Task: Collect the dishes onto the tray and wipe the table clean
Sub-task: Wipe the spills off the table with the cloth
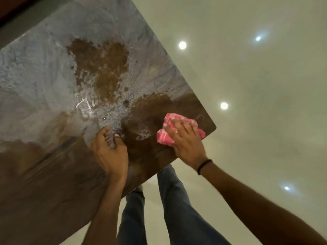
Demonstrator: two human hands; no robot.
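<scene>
Cloth (163,137), pink w/ white stripes, bunched, sits near the corner of the dark brown wooden table (44,183). It's flat under my right hand (184,140), fingers (183,129) spread & pressing down on it. Its long side runs approx along the table edge. Grey-white soapy film (35,71) lies left & further in, so next swipe prob goes that way. Left hand (109,152) is nearer the suds, touching their edge, fingers curled in, only foam on them afaict.

We see a pink cloth (164,137) with thin white stripes at the corner of our dark brown table (44,183), which is smeared with a grey-white film (35,76). Black wristband (204,166), blue trousers (177,200).
</scene>
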